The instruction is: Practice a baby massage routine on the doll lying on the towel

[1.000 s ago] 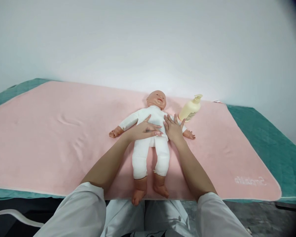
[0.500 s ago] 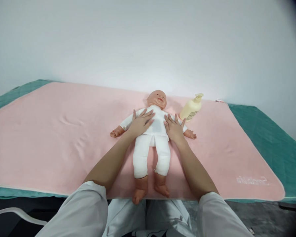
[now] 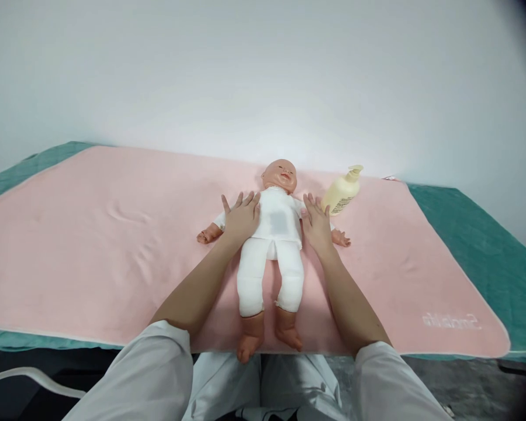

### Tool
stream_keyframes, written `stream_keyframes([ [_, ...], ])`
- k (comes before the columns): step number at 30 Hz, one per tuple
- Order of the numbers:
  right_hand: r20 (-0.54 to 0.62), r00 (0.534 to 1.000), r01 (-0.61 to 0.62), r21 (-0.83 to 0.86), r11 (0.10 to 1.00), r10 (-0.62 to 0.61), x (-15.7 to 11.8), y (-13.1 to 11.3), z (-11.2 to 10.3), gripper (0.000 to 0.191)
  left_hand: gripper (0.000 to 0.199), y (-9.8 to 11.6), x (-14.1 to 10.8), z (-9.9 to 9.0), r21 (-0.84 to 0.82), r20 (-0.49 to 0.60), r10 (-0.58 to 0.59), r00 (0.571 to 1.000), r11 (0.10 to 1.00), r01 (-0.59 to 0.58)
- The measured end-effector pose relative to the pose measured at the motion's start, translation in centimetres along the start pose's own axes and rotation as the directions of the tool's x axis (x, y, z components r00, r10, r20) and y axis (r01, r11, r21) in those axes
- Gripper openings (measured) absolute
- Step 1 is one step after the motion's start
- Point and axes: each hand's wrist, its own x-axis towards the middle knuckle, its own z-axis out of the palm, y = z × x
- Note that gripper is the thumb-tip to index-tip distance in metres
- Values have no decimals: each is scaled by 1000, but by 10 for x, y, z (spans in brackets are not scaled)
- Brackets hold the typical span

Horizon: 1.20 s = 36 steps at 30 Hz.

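Note:
A baby doll (image 3: 277, 219) in a white cloth suit lies on its back, head toward the wall and feet at the near edge. A grey square patch shows on its chest. My left hand (image 3: 242, 217) rests open along the left side of the doll's torso, over its upper arm, fingers stretched out. On the opposite side my right hand (image 3: 316, 222) lies open by the torso and over the doll's other arm, its fingers extended. Just beyond the right hand stands a pale yellow pump bottle (image 3: 342, 191). Neither hand grips anything.
Under the doll spreads a pink mat (image 3: 114, 251) with wrinkles on the left and lettering at its right corner. It covers a green padded sheet (image 3: 486, 240) on the table. Behind is a pale wall (image 3: 263, 76). A white curved tube (image 3: 35, 377) is at lower left.
Both hands have slid outward from the doll's chest to the sides of its torso, uncovering the grey patch. The doll and bottle stay in place.

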Motion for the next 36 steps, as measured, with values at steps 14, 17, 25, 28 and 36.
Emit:
stream_keyframes([
  [14, 314, 797, 335, 483, 809, -517, -13, -15, -3, 56, 56, 2, -4, -2, 55, -5, 43, 999, 998, -43],
  [17, 297, 763, 382, 508, 772, -574, -10, -14, -1, 48, 57, 1, -4, -1, 48, -15, 53, 998, 997, -52],
  [25, 258, 848, 365, 347, 864, -462, 3, -5, 14, 49, 58, 1, -3, 1, 36, -25, 64, 998, 997, -63],
  [28, 226, 920, 287, 163, 944, -319, 8, -2, 19, 51, 58, 2, -3, 1, 35, -19, 65, 998, 997, -64],
  [36, 89, 996, 37, -159, 987, -23, 7, 0, 21, 51, 56, 2, -4, 0, 28, 2, 60, 998, 998, -60],
])
